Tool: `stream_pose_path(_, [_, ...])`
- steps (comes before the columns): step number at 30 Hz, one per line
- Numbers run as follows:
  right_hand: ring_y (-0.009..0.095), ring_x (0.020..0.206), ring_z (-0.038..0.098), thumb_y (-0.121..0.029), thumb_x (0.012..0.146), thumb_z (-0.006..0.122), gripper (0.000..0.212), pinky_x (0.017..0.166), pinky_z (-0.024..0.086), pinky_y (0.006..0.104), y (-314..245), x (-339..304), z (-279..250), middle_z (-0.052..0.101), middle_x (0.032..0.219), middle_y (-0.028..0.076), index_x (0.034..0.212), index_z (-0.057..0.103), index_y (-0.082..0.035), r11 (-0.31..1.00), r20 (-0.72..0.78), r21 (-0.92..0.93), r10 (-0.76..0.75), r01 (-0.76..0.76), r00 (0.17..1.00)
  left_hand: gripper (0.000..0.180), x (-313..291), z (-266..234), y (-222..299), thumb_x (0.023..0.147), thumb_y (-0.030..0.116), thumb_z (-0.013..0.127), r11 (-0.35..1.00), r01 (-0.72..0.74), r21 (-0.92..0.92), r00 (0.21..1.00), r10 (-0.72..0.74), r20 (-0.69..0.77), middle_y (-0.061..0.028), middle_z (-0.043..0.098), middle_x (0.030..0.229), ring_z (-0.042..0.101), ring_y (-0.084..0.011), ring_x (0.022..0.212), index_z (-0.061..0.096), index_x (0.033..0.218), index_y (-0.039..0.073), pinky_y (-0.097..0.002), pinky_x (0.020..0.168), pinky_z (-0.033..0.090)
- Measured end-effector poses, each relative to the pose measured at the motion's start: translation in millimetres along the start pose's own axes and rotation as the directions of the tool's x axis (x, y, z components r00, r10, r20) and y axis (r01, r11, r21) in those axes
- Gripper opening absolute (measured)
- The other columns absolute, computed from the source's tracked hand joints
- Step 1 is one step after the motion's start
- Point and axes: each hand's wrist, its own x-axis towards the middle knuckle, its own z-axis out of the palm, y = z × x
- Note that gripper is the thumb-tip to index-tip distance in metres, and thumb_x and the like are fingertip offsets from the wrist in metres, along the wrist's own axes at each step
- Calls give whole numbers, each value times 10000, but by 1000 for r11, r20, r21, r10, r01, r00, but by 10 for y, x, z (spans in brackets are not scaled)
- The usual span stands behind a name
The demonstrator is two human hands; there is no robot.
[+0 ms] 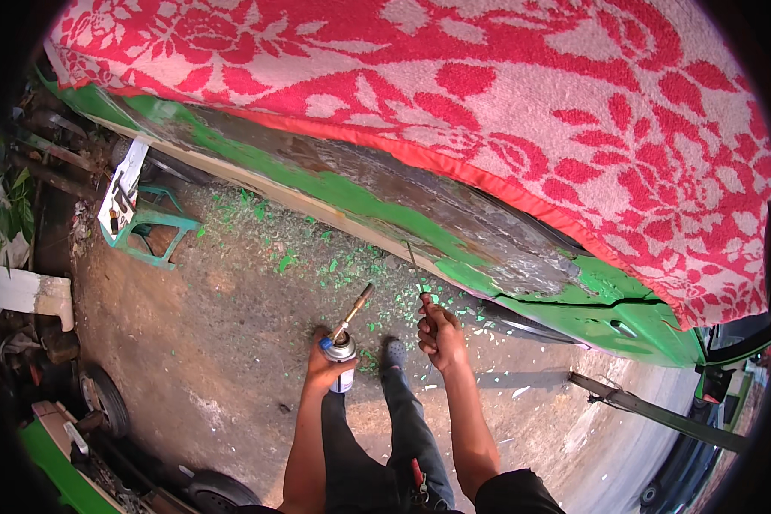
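My left hand (320, 370) is closed around the gas can of a blowtorch (343, 351), whose brass nozzle points up and to the right toward the car. My right hand (442, 336) is wrapped round the dark handle of a thin-shafted tool, seemingly a screwdriver (412, 254), its shaft rising toward the car's lower edge. In front of both hands runs the green car body (334, 195). Much of its paint is stripped to a grey-brown surface (488, 236), with ragged green patches left. No flame can be made out at the nozzle.
A red-and-white floral blanket (454, 94) drapes over the car. Green paint flakes (287, 259) litter the concrete floor. At the left stands a teal stool (164, 224) with tools on top. Wheels (104, 401) lie at lower left; a metal beam (660, 411) extends at right.
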Motion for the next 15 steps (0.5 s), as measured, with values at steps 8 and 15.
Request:
stream_pose_path(8, [139,425,450,-193,973,558,204,422,341,327,94,194,-69,547,550,64,919,600,-1,505,18,-785,-561,359,828,617,112,78,48,589,-13,854,1000,19,12,1000,-19,24,-15,595,941,616,-133,887,438,1031,98,-316,787,519])
stream_pose_path(15, [188,443,486,-210,964,572,241,464,382,361,58,224,-11,565,564,121,919,620,22,431,46,-823,-599,370,799,580,104,129,82,617,-36,829,999,31,-26,999,-31,28,-10,591,937,609,-128,879,459,1044,96,-314,774,512])
